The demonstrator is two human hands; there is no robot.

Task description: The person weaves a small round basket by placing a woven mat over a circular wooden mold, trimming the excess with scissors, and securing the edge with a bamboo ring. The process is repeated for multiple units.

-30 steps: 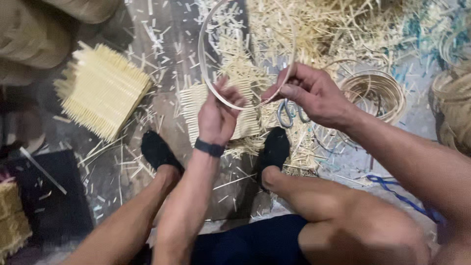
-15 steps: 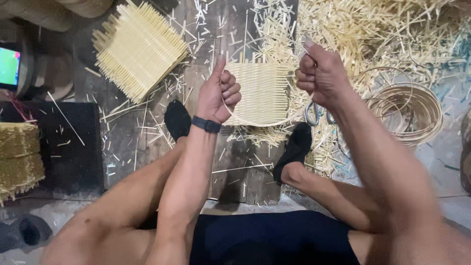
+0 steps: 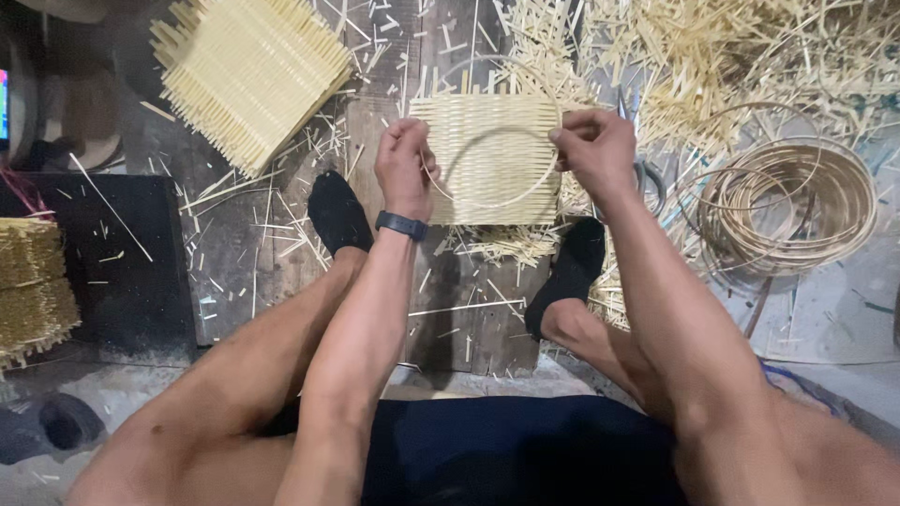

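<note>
My left hand (image 3: 405, 167) and my right hand (image 3: 593, 145) each pinch one side of a thin pale cane hoop (image 3: 487, 134). The hoop hangs just above a square woven mat of pale strips (image 3: 487, 187) that lies on the dark floor between my feet. A dark band is on my left wrist. My feet in black socks (image 3: 337, 211) rest on either side of the mat.
A larger woven square mat (image 3: 248, 70) lies at the upper left. A coil of thin cane (image 3: 787, 201) sits to the right. Loose straw-like offcuts (image 3: 731, 47) cover the upper right. Yellow woven stacks (image 3: 33, 286) stand at the left edge on a black mat (image 3: 122, 272).
Both hands have come down from a raised position and now hold the hoop low over the small mat. The view has tilted downward.
</note>
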